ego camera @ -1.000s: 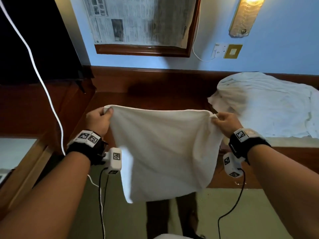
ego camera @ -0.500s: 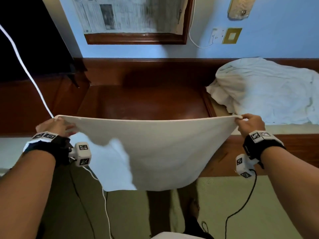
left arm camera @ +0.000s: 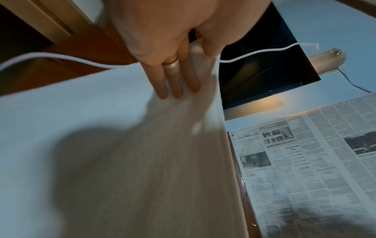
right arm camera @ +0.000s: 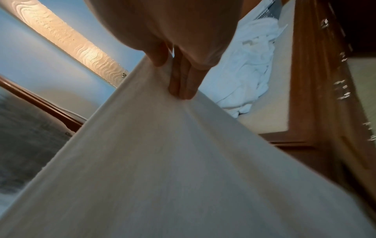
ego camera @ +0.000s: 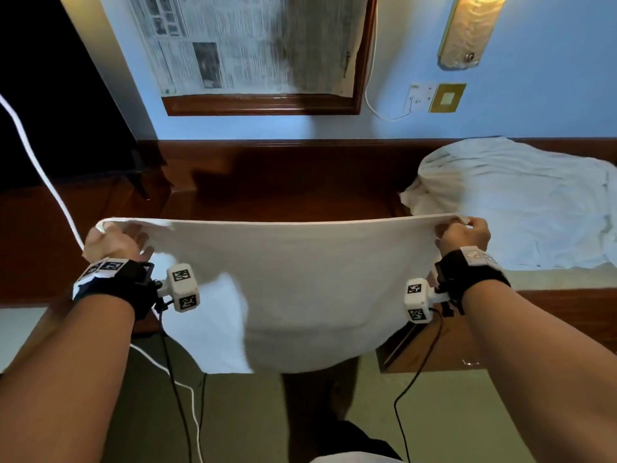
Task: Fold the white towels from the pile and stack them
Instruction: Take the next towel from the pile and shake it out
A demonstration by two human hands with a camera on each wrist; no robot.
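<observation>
A white towel (ego camera: pixel 300 289) hangs stretched between my two hands in front of the dark wooden desk (ego camera: pixel 283 202). My left hand (ego camera: pixel 113 242) pinches its upper left corner, thumb behind the cloth and fingers (left arm camera: pixel 175 80) flat on the near side. At the upper right corner, my right hand (ego camera: pixel 464 235) pinches the hem, its fingers (right arm camera: pixel 183 83) pressed into the fabric. The towel (right arm camera: pixel 162 161) sags in the middle and a lower layer droops at the bottom left. A crumpled pile of white towels (ego camera: pixel 521 202) lies to the right.
A framed newspaper sheet (ego camera: pixel 253 45) hangs on the blue wall above the desk. A wall lamp (ego camera: pixel 470 28) and a socket (ego camera: pixel 434 96) are at upper right. A white cable (ego camera: pixel 43 175) runs down the left, past a dark screen (ego camera: pixel 50 88). Green floor (ego camera: pixel 450 412) lies below.
My hands spread apart from about shoulder width, pulling the towel's top edge taut and wide. The towel dropped lower in view, then rose a little toward the desk edge.
</observation>
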